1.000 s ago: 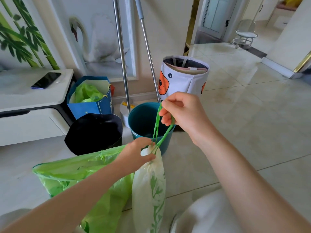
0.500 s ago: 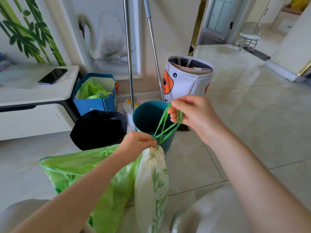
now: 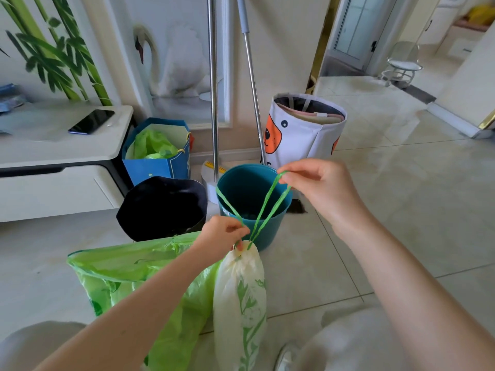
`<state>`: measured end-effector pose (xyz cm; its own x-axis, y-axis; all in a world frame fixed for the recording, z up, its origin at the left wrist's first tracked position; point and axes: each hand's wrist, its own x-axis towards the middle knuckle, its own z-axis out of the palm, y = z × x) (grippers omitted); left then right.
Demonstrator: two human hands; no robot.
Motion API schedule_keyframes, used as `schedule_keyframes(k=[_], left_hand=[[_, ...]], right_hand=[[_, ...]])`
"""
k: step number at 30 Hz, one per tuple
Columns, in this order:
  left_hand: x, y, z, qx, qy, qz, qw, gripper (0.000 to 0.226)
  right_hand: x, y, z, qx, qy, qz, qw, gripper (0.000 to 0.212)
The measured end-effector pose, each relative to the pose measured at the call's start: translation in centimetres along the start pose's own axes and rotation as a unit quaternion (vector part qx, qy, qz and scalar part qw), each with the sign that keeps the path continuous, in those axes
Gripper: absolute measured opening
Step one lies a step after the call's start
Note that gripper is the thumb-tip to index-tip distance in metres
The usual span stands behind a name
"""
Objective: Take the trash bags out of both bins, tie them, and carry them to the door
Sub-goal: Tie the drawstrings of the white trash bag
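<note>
A white trash bag with a green leaf print hangs in front of me, its neck cinched. My left hand pinches the green drawstring right at the neck. My right hand holds the drawstring's loops up and to the right, above the empty teal bin. A loose strand runs up-left from my left hand. A green trash bag lies on the floor under my left forearm. A black bin stands left of the teal one.
Two mop poles lean on the wall behind the bins. A blue gift bag holds green plastic. A white fabric basket stands behind the teal bin. A phone lies on the white cabinet. A doorway is at the far right.
My right hand has drawn the green drawstring loops farther up and to the right, opening them wider. A strand now sticks out up-left from my left hand. The camera has tilted slightly.
</note>
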<state>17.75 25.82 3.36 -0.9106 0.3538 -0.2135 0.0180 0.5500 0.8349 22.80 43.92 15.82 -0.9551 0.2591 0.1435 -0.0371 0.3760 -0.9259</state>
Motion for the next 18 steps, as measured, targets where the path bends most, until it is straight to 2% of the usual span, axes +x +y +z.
schedule_keyframes(k=[4, 7, 10, 14, 16, 18], left_hand=[[-0.6, 1.5, 0.1, 0.085, -0.113, 0.043, 0.989, 0.022], [-1.2, 2.0, 0.0, 0.102, -0.196, 0.056, 0.974, 0.031], [-1.5, 1.7, 0.4, 0.121, -0.192, 0.078, 0.971, 0.017], [-1.3, 1.6, 0.4, 0.085, -0.182, 0.052, 0.978, 0.02], [-1.2, 1.5, 0.0, 0.07, -0.187, 0.039, 0.979, 0.019], [-1.2, 1.4, -0.3, 0.049, -0.186, 0.03, 0.981, 0.021]], right_hand=[[0.1, -0.1, 0.6, 0.019, -0.022, -0.013, 0.999, 0.023], [0.4, 0.1, 1.0, 0.029, -0.009, -0.012, 0.999, 0.024], [0.6, 0.2, 1.4, 0.062, -0.02, 0.001, 0.998, 0.024], [1.1, 0.9, 1.8, 0.089, -0.036, 0.036, 0.995, 0.017], [1.4, 2.4, 1.9, 0.038, -0.067, 0.084, 0.993, 0.036], [1.4, 3.9, 2.1, -0.086, -0.123, 0.091, 0.984, 0.048]])
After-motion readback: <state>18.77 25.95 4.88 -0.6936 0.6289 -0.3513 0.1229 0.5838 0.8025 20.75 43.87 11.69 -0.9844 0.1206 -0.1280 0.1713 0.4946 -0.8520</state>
